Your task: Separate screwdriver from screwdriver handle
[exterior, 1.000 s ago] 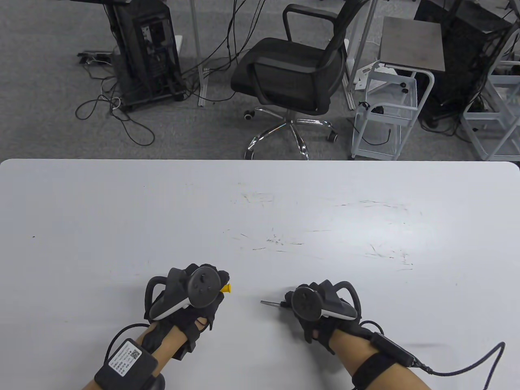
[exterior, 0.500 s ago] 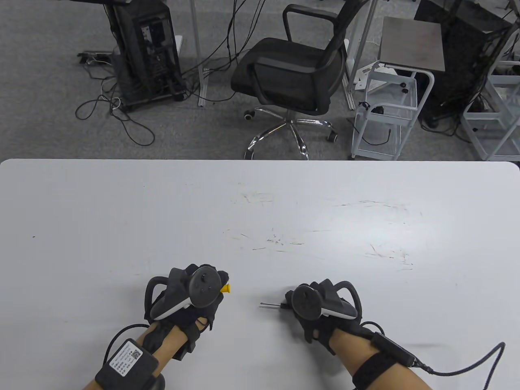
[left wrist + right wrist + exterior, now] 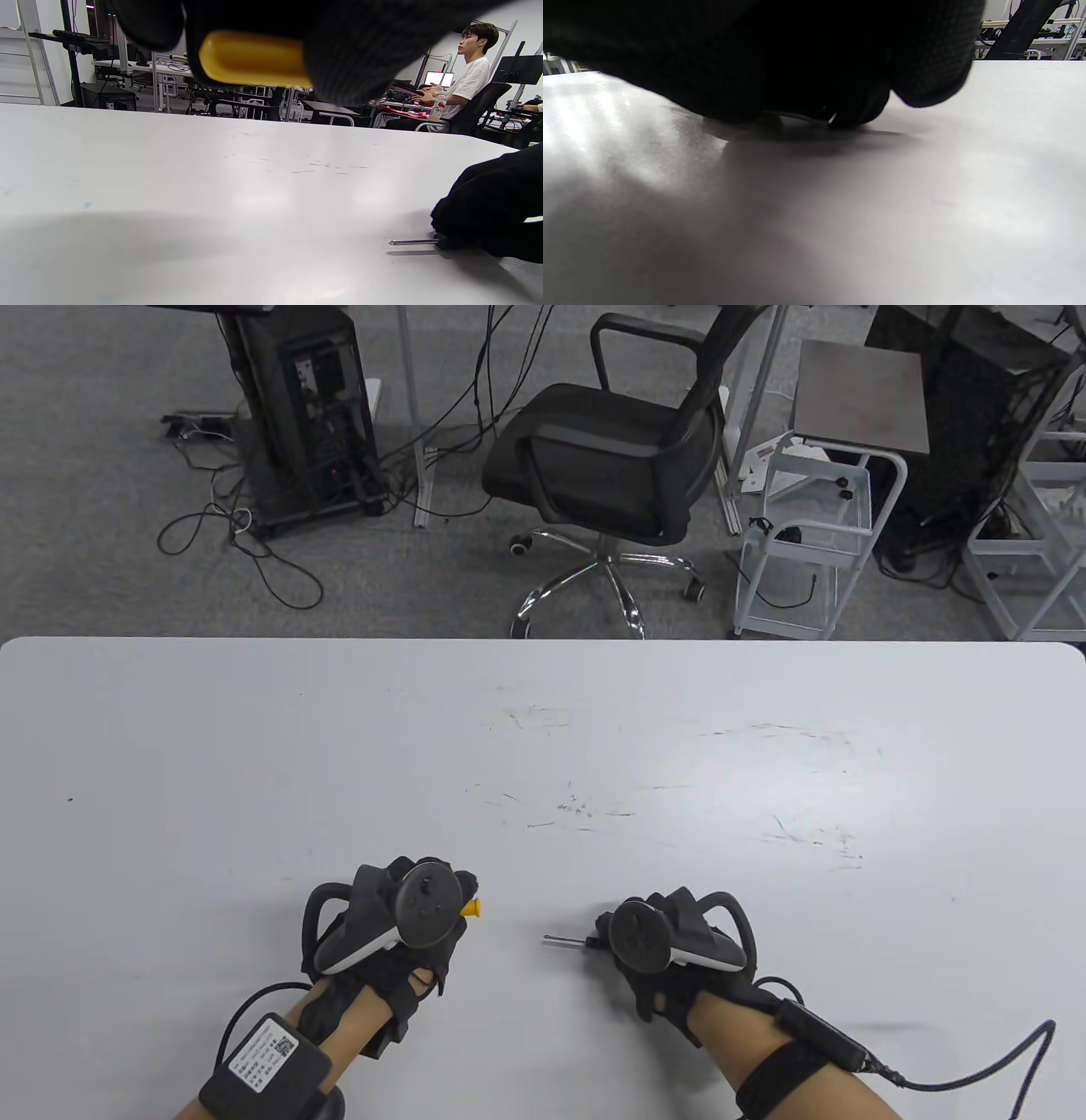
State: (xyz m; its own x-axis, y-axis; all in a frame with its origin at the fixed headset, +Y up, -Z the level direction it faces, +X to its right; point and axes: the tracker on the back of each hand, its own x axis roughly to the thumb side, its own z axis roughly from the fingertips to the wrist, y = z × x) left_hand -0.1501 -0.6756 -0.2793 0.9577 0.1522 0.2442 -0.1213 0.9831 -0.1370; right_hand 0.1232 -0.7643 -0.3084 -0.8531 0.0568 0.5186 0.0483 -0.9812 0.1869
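My left hand grips the yellow screwdriver handle; only its yellow end sticks out to the right of the fist. In the left wrist view the handle lies wrapped in my gloved fingers, above the table. My right hand holds the thin metal screwdriver shaft, which points left, low at the table top. The shaft is apart from the handle, with a gap of bare table between them. The right wrist view shows my fingers curled down close to the table.
The white table carries nothing else and has faint scratch marks in the middle. Beyond its far edge stand an office chair, a computer tower and a white trolley. A cable trails from my right wrist.
The free end of the shaft wavers very slightly in my right hand. Both hands otherwise stay where they were.
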